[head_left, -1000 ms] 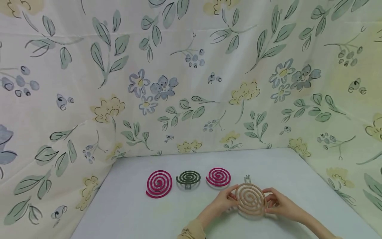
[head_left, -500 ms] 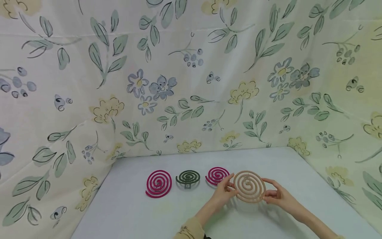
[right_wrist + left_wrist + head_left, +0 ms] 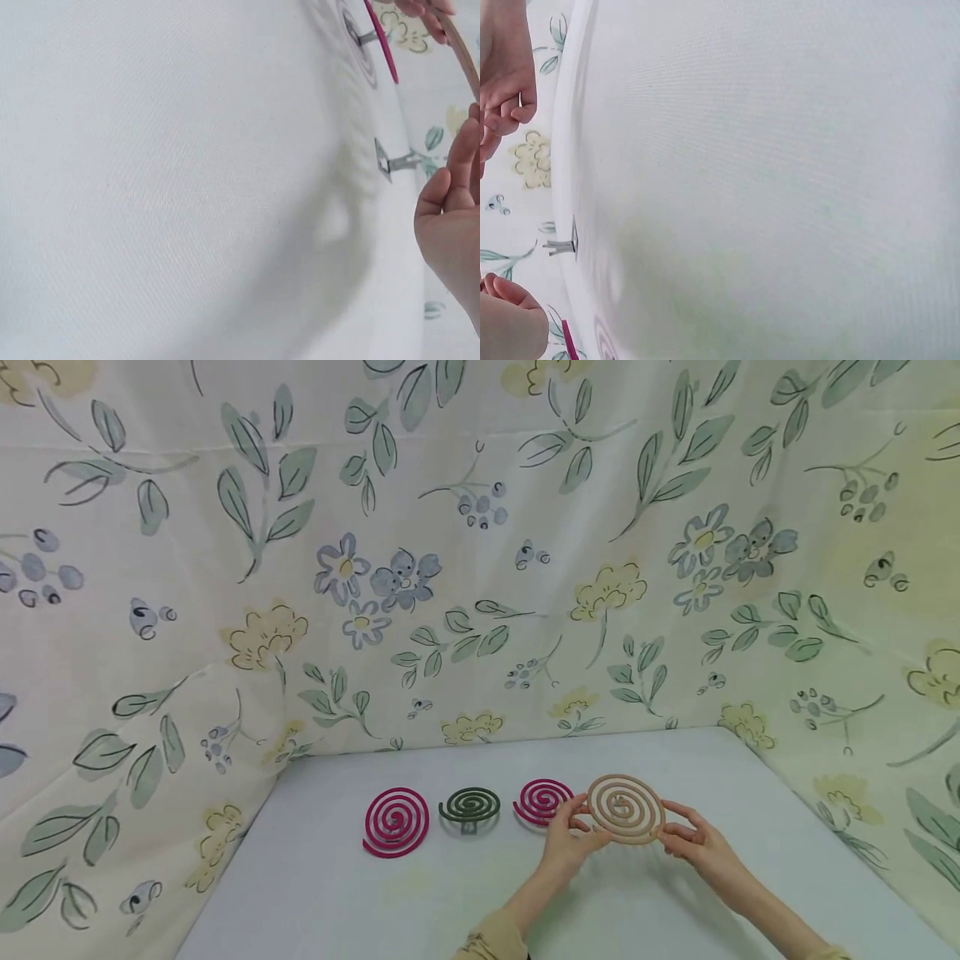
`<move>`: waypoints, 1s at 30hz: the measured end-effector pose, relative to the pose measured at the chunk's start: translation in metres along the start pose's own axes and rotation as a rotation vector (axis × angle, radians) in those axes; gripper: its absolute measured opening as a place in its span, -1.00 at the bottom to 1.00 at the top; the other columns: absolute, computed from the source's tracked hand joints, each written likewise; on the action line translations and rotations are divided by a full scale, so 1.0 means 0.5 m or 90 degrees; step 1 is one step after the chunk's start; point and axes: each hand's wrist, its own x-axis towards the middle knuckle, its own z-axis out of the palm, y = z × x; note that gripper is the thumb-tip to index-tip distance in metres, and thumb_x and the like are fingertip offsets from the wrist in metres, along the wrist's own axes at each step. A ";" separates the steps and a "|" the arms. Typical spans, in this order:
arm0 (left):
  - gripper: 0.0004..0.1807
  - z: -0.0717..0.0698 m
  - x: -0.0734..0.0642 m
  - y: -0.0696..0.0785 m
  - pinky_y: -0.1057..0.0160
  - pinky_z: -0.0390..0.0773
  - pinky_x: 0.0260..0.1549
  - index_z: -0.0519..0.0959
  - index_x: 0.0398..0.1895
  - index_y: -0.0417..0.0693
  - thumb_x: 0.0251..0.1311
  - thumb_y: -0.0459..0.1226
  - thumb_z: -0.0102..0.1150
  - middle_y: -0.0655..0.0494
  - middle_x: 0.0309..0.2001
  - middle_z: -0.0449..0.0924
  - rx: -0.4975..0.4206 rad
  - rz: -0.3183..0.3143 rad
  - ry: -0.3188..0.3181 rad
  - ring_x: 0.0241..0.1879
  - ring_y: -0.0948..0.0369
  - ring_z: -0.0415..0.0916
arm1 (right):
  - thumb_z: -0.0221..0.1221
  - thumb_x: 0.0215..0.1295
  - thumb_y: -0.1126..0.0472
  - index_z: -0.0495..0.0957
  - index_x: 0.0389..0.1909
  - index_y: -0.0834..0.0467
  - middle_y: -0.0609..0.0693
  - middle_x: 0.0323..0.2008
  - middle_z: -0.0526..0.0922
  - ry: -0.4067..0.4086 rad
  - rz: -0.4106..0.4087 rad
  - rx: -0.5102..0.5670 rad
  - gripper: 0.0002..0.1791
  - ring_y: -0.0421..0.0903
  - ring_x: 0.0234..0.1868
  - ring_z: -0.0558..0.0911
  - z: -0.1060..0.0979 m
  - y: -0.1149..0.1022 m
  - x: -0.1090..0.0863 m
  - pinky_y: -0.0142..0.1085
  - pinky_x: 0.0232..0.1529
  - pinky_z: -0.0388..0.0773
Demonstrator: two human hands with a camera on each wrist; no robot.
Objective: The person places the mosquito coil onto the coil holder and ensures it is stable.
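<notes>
A tan mosquito coil (image 3: pixel 620 808) is held up off the table between my two hands. My left hand (image 3: pixel 567 842) pinches its left edge, and my right hand (image 3: pixel 699 845) pinches the right edge. The coil tilts, its spiral face towards the head camera. Seen edge-on in the right wrist view, the tan coil (image 3: pixel 460 51) is apart from a small metal stand (image 3: pixel 397 162) on the table. That metal stand (image 3: pixel 564 246) also shows in the left wrist view; from the head it is mostly behind the coil.
Left of my hands a row of coils stands on the white table (image 3: pixel 337 910): a magenta coil (image 3: pixel 396 823), a dark green coil (image 3: pixel 470 805) on a metal stand, and another magenta coil (image 3: pixel 538 802), partly behind my left hand. Floral cloth (image 3: pixel 450 693) encloses the back and sides.
Both hands have raised the tan coil and moved it away from me, over the metal stand, which was visible behind it a second ago. The other coils stay in place.
</notes>
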 end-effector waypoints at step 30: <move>-0.21 0.036 0.001 -0.046 0.52 0.39 -0.47 0.18 0.33 -0.34 -0.05 -0.59 0.24 -0.39 -0.32 0.60 -0.035 0.006 0.014 -0.51 0.37 0.38 | 0.08 0.33 0.29 0.25 0.27 0.07 -0.32 -0.41 0.57 0.179 0.031 0.074 -0.50 -0.38 -0.42 0.47 0.039 0.070 0.042 -0.50 -0.34 0.44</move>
